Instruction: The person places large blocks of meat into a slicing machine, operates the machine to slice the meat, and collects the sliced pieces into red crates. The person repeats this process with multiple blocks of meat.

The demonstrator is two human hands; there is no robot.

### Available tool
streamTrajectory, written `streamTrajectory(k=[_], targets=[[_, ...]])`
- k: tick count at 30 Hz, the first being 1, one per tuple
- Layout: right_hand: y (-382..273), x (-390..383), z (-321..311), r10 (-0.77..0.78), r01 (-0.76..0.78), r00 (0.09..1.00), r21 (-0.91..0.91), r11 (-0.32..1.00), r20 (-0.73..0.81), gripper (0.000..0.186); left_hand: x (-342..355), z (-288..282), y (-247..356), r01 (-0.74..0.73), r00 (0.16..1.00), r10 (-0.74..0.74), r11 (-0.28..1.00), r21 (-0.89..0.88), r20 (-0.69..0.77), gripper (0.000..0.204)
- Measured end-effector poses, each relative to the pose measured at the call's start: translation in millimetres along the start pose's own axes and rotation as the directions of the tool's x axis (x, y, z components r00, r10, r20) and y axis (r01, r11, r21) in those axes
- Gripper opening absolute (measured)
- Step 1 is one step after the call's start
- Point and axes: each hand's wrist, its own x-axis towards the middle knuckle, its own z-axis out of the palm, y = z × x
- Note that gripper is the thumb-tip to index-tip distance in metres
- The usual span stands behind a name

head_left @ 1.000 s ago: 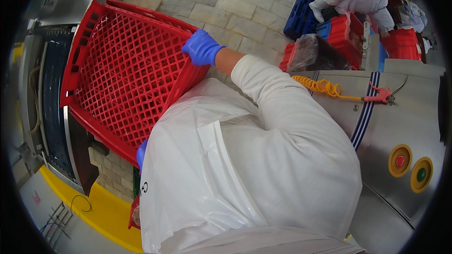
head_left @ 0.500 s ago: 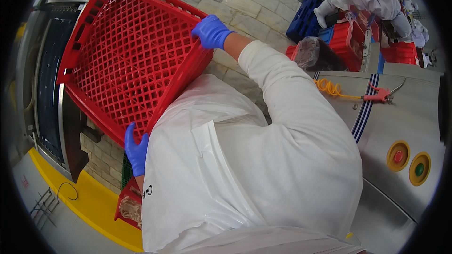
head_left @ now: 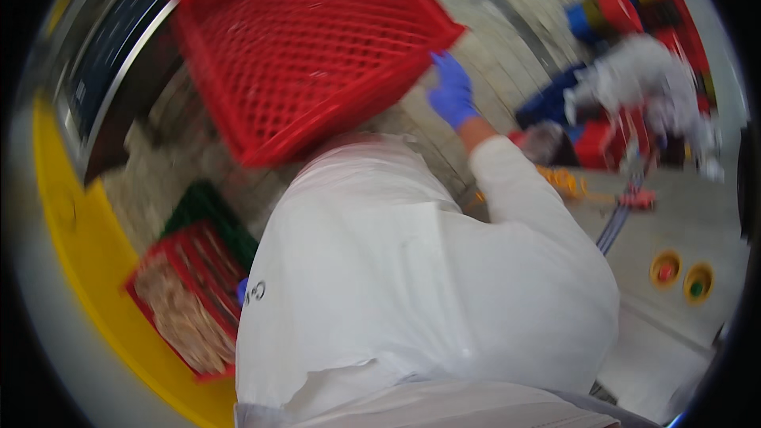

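While my right hand (head_left: 452, 95) grips its corner, the red lattice crate (head_left: 305, 47) tilts up. My left hand (head_left: 242, 292), below the crate, is mostly hidden; I cannot tell its grip.

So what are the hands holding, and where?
The right hand grips the empty red crate at its right corner. The left hand is almost hidden; its hold cannot be told.

The premises appeared to be a food-processing plant, evidenced by the stainless-steel machine housing (head_left: 682, 230) with coloured push-buttons (head_left: 666, 268), red lattice crates (head_left: 301, 47) left of it, a tiled floor (head_left: 491, 47) beyond it, and a white-coated worker (head_left: 642, 87) behind it.
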Motion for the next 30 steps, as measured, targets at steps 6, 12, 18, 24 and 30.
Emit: streamTrajectory(k=[6,12,18,24,30], targets=[[-46.9,-106.1,-1.4,0.273,0.386,-0.107,-0.213,0.898,0.956,0.058,-155.8,109.2,-125.8,0.155,0.842,-0.149,0.987,0.033,0.518,0.041],[-136.4,-100.2,5.0,0.261,0.007,-0.194,-0.265,0.964,0.946,0.044,-239.3,154.1,-141.3,0.303,0.782,-0.172,0.945,-0.124,0.598,0.041],[-323.5,12.4,13.3,0.007,-0.207,-0.119,-0.031,0.978,0.993,0.031,-215.7,183.5,-150.7,0.368,0.864,-0.232,0.896,-0.247,0.447,0.043],[-462.1,66.7,47.3,-0.347,-0.135,-0.004,0.344,0.929,0.938,0.045,-175.3,110.5,-138.3,0.406,0.907,-0.381,0.675,-0.616,0.18,0.041],[-549.3,81.5,180.2,-0.542,-0.072,-0.053,0.538,0.84,0.839,0.05,-212.7,80.9,-165.7,0.544,0.834,-0.496,0.667,-0.509,0.242,0.041]])
